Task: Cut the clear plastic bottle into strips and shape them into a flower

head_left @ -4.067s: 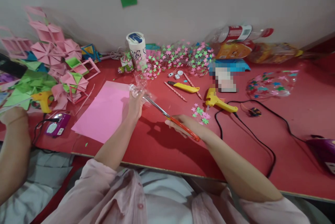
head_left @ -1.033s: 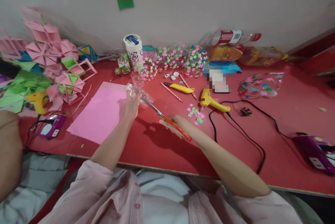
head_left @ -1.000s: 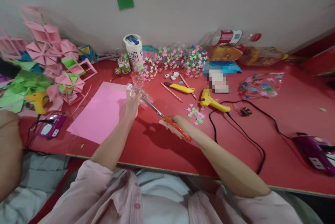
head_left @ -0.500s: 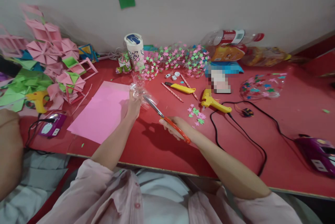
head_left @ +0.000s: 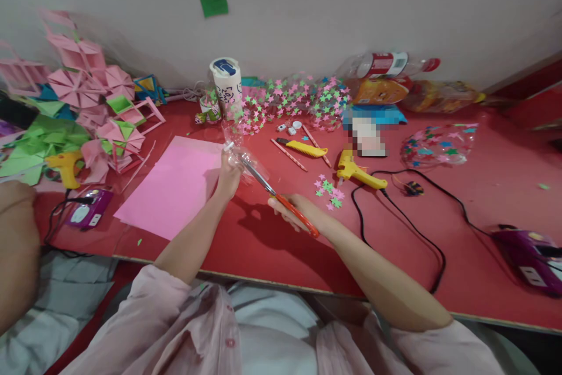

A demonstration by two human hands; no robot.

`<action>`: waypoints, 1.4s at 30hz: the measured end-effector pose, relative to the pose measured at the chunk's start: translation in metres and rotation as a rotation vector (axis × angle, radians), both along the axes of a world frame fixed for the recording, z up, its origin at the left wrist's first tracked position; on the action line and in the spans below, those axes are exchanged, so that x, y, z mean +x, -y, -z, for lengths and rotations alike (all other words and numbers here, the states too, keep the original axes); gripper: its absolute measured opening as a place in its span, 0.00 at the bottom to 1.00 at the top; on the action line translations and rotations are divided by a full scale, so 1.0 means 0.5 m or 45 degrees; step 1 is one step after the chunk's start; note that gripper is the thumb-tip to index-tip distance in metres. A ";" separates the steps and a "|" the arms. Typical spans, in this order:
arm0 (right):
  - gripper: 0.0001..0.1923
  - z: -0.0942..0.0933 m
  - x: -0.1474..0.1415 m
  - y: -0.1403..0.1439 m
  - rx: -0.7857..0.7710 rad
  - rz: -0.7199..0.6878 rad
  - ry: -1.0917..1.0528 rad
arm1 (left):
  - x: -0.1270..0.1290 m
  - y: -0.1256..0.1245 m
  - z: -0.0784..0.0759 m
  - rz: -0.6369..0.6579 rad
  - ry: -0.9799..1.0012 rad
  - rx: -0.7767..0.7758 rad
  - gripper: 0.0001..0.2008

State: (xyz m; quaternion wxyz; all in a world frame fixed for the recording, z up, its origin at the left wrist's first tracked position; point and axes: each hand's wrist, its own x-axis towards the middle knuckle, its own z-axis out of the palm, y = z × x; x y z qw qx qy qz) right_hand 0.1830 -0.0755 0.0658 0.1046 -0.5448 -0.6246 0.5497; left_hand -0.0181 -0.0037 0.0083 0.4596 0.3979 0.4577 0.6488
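Note:
My left hand (head_left: 230,177) is closed on a piece of clear plastic (head_left: 254,165) that looks like part of a cut bottle, held up above the red table. In my right hand (head_left: 293,210) is a pair of scissors (head_left: 295,214) with orange handles. Their metal blades point up and left and reach the plastic close to my left fingers. Whether the blade tips are apart or together I cannot tell. Pink sheets of paper (head_left: 175,188) lie under and left of my left forearm. A yellow box cutter (head_left: 307,148) and small paper stars (head_left: 329,191) rest to the right.
A yellow glue gun (head_left: 360,176) with a black cord and a purple box (head_left: 529,261) lie at the right. Star-covered clear plastic pieces (head_left: 290,100), a white tumbler (head_left: 227,88) and bottles (head_left: 389,64) stand along the wall. Paper crafts (head_left: 79,85) and another person's arm (head_left: 17,246) are at the left.
My left hand has shifted slightly right and down with the clear plastic, and its wrist has turned a little. The scissors stay at the plastic in nearly the same place.

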 end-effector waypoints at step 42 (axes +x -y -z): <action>0.31 -0.014 -0.008 -0.004 -0.055 0.050 -0.010 | 0.004 0.003 0.017 0.080 -0.128 0.105 0.20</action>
